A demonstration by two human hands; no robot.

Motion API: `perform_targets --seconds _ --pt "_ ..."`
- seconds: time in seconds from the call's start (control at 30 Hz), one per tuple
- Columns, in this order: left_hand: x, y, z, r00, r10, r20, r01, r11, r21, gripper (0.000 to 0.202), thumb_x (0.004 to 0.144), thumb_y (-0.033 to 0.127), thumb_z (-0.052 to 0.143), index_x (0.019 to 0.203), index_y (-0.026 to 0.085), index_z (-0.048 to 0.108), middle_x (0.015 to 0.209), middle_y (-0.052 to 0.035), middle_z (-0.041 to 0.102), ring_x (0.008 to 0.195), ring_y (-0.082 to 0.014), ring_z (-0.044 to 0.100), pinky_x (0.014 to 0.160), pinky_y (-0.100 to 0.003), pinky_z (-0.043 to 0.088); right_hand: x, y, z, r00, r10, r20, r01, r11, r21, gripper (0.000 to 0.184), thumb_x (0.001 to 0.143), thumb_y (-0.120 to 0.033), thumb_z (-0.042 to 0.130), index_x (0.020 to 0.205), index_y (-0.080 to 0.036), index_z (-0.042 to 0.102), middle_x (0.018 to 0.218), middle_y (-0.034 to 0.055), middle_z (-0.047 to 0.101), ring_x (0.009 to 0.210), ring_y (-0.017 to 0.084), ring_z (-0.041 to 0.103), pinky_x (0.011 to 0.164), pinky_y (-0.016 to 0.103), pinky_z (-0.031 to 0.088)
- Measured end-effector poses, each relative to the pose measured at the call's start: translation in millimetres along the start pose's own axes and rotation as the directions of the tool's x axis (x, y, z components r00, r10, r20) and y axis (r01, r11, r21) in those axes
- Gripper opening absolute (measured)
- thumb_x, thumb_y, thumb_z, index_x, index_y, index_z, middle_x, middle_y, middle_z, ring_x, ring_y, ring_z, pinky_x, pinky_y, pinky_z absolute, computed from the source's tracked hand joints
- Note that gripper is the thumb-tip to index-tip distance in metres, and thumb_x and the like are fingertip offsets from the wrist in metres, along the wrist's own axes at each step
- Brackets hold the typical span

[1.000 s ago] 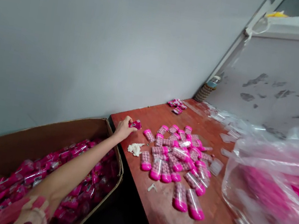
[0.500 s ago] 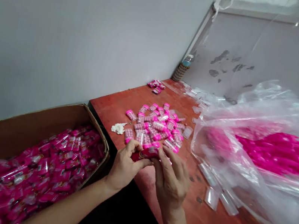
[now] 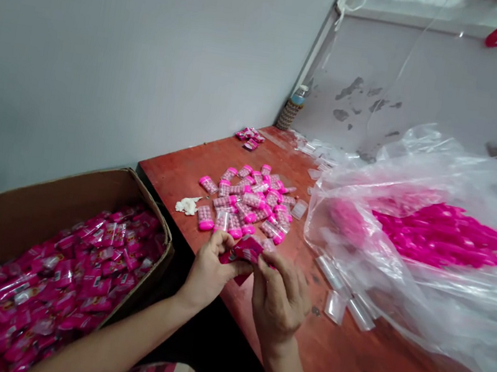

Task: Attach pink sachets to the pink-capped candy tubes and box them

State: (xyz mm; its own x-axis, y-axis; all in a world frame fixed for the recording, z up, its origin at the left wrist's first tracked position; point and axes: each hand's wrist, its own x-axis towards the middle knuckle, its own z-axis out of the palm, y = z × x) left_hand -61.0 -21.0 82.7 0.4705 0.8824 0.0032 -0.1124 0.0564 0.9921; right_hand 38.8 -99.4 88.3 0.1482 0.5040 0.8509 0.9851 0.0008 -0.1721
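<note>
Both hands hold a dark pink printed packet (image 3: 246, 250) above the near edge of the red table. My left hand (image 3: 207, 271) pinches its left end between thumb and fingers. The fingers of my right hand (image 3: 282, 295) are closed on its right end. Whatever may be inside the packet is hidden. Just beyond the hands lies a pile of small clear containers with bright pink caps (image 3: 253, 200), filled with pale pink round pieces.
An open cardboard box (image 3: 152, 196) full of shiny pink packets (image 3: 67, 283) stands left of the table (image 3: 176, 168). At right lies a big clear plastic bag (image 3: 437, 304) with bright pink pieces. Empty clear tubes (image 3: 358, 311), white crumpled tissue (image 3: 188, 204) and a bottle (image 3: 291, 108) are around.
The packet has tilted and turned between my fingers, showing more of its printed face and a lower flap. My view has shifted slightly to the right.
</note>
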Motion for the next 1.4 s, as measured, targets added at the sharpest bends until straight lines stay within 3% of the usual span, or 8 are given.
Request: perform_targets --seconds 0.3,0.53,0.7,0.9,1.03,1.13,1.3,1.4 --pt "-1 -1 6.1 0.999 -0.025 0.027 0.029 0.989 -0.143 0.030 0.059 0.022 0.070 0.076 0.018 0.045 0.070 0.0035 0.056 0.062 -0.0105 0.053 0.059 -0.021 0.042 -3 4 2 0.999 -0.040 -0.002 0.040 0.996 -0.081 0.039 0.072 -0.006 0.062 0.107 -0.022 0.055 0.101 0.0087 0.066 0.089 0.020 0.062 0.077 0.033 0.048" --pt "-4 -4 2.7 0.999 -0.038 0.027 0.043 0.971 -0.234 0.034 0.057 0.022 0.073 0.077 0.018 0.046 0.070 0.0032 0.056 0.064 -0.0104 0.053 0.061 -0.021 0.042 1 3 7 0.999 -0.022 -0.027 0.022 0.999 0.024 0.023 0.074 -0.007 0.060 0.094 -0.019 0.059 0.091 0.0077 0.068 0.084 0.019 0.062 0.075 0.032 0.049" --pt "0 4 -7.5 0.973 -0.143 0.182 0.207 0.890 -0.406 0.034 0.063 0.037 0.068 0.087 0.017 0.053 0.074 0.0001 0.058 0.061 -0.0109 0.052 0.059 -0.023 0.041 1 9 2 0.989 -0.115 0.091 0.105 0.988 0.115 0.019 0.072 -0.007 0.061 0.087 -0.018 0.058 0.086 0.0069 0.068 0.082 0.019 0.062 0.073 0.033 0.047" --pt "12 9 -22.6 0.922 -0.164 0.350 0.217 0.969 -0.116 0.031 0.071 0.037 0.059 0.054 0.012 0.055 0.051 0.0019 0.044 0.047 -0.0074 0.036 0.047 -0.022 0.028 -1 9 -5 0.906 -0.364 0.218 0.316 0.922 0.225 0.020 0.072 -0.006 0.060 0.087 -0.018 0.059 0.094 0.0052 0.068 0.085 0.018 0.063 0.074 0.030 0.047" --pt "10 6 -39.5 0.959 0.035 0.283 -0.118 0.952 0.281 0.040 0.076 0.038 0.052 0.044 0.014 0.042 0.047 0.0048 0.030 0.046 -0.0068 0.027 0.045 -0.022 0.019 11 19 -19 0.990 0.139 -0.023 -0.137 0.986 0.098 0.012 0.070 -0.015 0.065 0.082 -0.020 0.062 0.080 0.0038 0.069 0.070 0.018 0.064 0.061 0.027 0.046" --pt "34 3 -68.3 0.980 0.089 0.180 -0.165 0.867 0.470 0.042 0.077 0.041 0.047 0.045 0.016 0.043 0.045 0.0045 0.032 0.045 -0.0079 0.031 0.045 -0.022 0.021 19 30 -27 0.809 0.555 -0.196 -0.520 0.830 0.203 0.011 0.070 -0.023 0.065 0.078 -0.018 0.062 0.070 0.0036 0.066 0.059 0.017 0.060 0.052 0.027 0.044" --pt "133 7 -134.5 0.946 0.239 -0.218 0.027 0.614 0.789 0.036 0.080 0.039 0.039 0.061 0.016 0.060 0.057 -0.0022 0.057 0.061 -0.0172 0.053 0.055 -0.024 0.035 12 25 -15 0.586 0.707 0.397 -0.794 0.402 0.456 0.017 0.063 -0.029 0.069 0.063 -0.016 0.058 0.056 -0.0011 0.060 0.049 0.014 0.055 0.047 0.025 0.044" --pt "179 9 -160.2 0.939 0.231 -0.255 0.088 0.555 0.827 0.034 0.078 0.035 0.042 0.060 0.015 0.063 0.066 -0.0109 0.064 0.076 -0.0253 0.057 0.067 -0.030 0.038 5 14 1 0.486 0.723 0.491 -0.845 0.246 0.474 0.017 0.064 -0.027 0.069 0.063 -0.016 0.056 0.055 -0.0028 0.058 0.049 0.012 0.055 0.047 0.023 0.043"
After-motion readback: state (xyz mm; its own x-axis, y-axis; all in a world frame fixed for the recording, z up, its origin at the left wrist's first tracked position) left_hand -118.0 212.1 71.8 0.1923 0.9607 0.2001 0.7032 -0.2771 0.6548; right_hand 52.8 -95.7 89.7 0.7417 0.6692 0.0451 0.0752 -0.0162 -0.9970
